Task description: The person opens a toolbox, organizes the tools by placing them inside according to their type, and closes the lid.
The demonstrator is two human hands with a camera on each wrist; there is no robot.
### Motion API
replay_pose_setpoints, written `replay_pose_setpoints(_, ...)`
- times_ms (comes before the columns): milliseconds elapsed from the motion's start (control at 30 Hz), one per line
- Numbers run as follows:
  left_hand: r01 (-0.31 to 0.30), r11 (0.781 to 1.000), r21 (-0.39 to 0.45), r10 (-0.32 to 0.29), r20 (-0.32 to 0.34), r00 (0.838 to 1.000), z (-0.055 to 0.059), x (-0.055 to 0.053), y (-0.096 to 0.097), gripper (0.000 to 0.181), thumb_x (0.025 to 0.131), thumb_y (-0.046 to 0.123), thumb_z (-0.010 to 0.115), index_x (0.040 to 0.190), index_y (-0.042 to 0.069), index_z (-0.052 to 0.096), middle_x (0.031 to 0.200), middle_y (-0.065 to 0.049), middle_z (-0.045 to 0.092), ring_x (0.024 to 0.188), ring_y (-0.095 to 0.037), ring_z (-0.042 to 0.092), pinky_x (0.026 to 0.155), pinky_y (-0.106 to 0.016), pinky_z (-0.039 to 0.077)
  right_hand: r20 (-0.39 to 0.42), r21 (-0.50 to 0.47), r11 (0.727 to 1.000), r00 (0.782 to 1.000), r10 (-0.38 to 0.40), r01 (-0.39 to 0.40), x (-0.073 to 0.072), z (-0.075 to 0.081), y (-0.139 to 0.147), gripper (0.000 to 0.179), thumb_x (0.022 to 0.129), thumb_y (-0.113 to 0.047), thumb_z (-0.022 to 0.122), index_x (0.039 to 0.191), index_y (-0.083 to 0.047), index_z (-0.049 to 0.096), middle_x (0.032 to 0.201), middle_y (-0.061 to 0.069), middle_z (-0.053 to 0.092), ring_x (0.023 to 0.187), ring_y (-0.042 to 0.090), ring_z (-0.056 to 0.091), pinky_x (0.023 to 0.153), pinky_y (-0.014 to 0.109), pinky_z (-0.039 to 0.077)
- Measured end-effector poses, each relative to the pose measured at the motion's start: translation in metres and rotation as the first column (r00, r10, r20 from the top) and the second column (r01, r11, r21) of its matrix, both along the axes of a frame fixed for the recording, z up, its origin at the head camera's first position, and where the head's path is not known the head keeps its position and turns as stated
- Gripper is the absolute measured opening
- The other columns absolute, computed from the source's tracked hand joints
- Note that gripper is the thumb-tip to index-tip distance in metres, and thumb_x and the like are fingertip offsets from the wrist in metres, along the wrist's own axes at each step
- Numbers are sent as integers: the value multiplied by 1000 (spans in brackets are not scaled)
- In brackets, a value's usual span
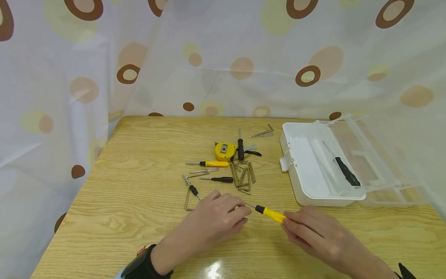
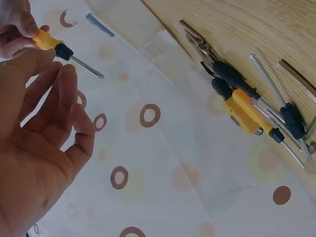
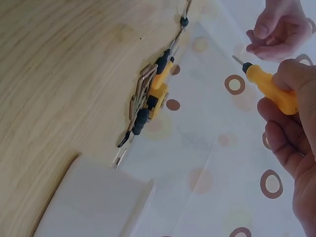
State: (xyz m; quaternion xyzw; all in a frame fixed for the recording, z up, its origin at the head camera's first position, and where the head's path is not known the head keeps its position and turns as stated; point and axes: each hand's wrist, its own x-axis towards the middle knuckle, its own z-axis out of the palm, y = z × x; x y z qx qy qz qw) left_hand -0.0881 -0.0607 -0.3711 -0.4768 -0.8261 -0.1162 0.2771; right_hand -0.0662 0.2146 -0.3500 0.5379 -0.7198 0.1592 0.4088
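White sheet with brown and beige ovals point(image 1: 209, 38), cut off above. Pale wood-grain table point(image 1: 139, 155), near edge out of frame. White plastic box point(image 1: 304, 162) at right, open; transparent lid point(image 1: 374, 155), outer edge hard to make out. Left hand point(image 1: 216, 217): fingers loosely bent, no held object visible. Right hand point(image 1: 320, 236): pinches a yellow-and-black-handled screwdriver point(image 1: 275, 215), located between both hands, handle end covered; right wrist view shows its tip clear of the left fingers. Overlapping bent brass-coloured hex keys point(image 1: 242, 176): count uncertain.
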Motion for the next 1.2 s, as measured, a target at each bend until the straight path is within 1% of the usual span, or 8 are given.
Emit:
replay_pose_setpoints(200, -66, 998, 23, 65, 48, 997, -2, -2, -16, 25, 88, 28, 81, 111, 22, 75, 108, 8, 74, 99, -10, 71, 80, -30, 54, -43, -128, 992, 999, -21, 15, -14, 10, 10, 36, 104, -13, 57, 76, 4, 73, 73, 12, 70, 60, 19, 60, 56, 21, 48)
replay_pose_setpoints(500, -190, 982, 14, 189, 81, 979, -11, -2, -45, 35, 85, 29, 84, 117, 21, 74, 117, 3, 74, 106, -17, 70, 81, -34, 54, -48, -248, 944, 970, -238, 219, -24, 8, 42, 44, 104, -21, 58, 72, 6, 71, 69, 15, 69, 58, 29, 60, 63, 18, 49)
replay_pose_setpoints(633, -242, 970, 6, 240, 97, 966, -14, -1, -59, 36, 84, 28, 85, 118, 21, 74, 118, 3, 73, 107, -18, 69, 80, -35, 54, -36, -305, 883, 921, -387, 358, -31, 3, 63, 47, 102, -25, 58, 71, 8, 69, 69, 20, 68, 57, 35, 59, 84, 3, 47)
replay_pose_setpoints(800, -297, 955, 6, 295, 114, 949, -18, 2, -77, 36, 82, 25, 86, 116, 18, 75, 118, 0, 73, 105, -19, 70, 79, -38, 56, -6, -328, 791, 836, -549, 517, -37, -3, 91, 49, 102, -29, 54, 73, 9, 66, 72, 23, 70, 58, 41, 59, 86, 4, 44)
replay_pose_setpoints(867, -317, 948, 11, 314, 121, 942, -19, 3, -84, 37, 81, 25, 87, 116, 18, 75, 118, -1, 73, 105, -19, 71, 79, -39, 56, 4, -297, 764, 801, -599, 573, -38, -6, 102, 51, 103, -30, 51, 74, 9, 66, 73, 23, 71, 60, 42, 61, 71, 19, 50)
replay_pose_setpoints(967, -345, 939, 15, 340, 136, 931, -21, 6, -91, 38, 81, 24, 87, 116, 18, 75, 117, -1, 74, 104, -20, 71, 78, -39, 56, 35, -192, 738, 756, -654, 647, -39, -9, 120, 50, 103, -29, 49, 79, 11, 67, 78, 25, 72, 67, 45, 64, 67, 35, 57)
replay_pose_setpoints(1033, -355, 935, 18, 348, 147, 926, -22, 7, -94, 38, 81, 24, 87, 116, 18, 75, 117, -1, 74, 103, -20, 71, 78, -39, 56, 50, -112, 717, 725, -687, 688, -39, -11, 130, 46, 102, -26, 50, 83, 12, 67, 81, 26, 73, 69, 45, 66, 57, 53, 50)
replay_pose_setpoints(1200, -360, 933, -4, 356, 164, 920, -25, 9, -97, 34, 84, 26, 84, 116, 18, 75, 117, -1, 74, 102, -19, 72, 78, -38, 57, 106, -25, 693, 691, -715, 721, -41, -18, 142, 38, 98, -22, 52, 88, 11, 68, 83, 25, 73, 74, 44, 67, 62, 56, 52)
